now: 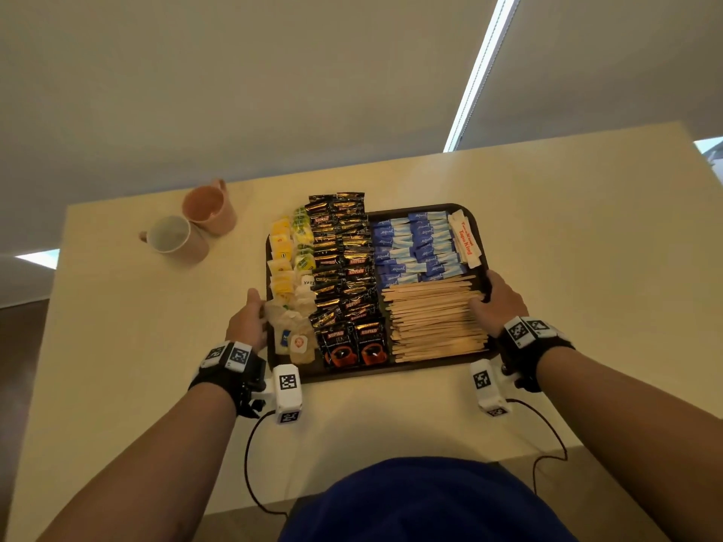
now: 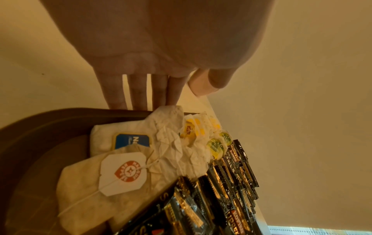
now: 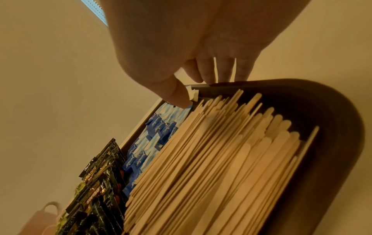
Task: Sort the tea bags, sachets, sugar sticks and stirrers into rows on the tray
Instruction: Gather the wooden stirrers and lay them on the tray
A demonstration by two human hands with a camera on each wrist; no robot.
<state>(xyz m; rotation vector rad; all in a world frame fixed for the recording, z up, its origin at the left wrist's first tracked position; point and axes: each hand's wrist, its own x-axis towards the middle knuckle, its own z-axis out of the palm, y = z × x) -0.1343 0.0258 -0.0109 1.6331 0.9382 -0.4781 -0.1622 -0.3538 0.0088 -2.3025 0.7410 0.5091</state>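
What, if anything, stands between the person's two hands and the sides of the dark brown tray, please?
Nothing visible does. The left hand has straight fingers at the left rim of the dark brown plastic tray, beside the white paper tea bags. The right hand is already at the right rim, thumb over the pale wooden stirrers.

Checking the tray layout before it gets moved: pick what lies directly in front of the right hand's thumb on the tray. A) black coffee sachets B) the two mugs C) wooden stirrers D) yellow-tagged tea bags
C: the right hand sits at the right edge of the tray, its thumb resting against the stack of wooden stirrers; the tea bags lie along the opposite, left side.
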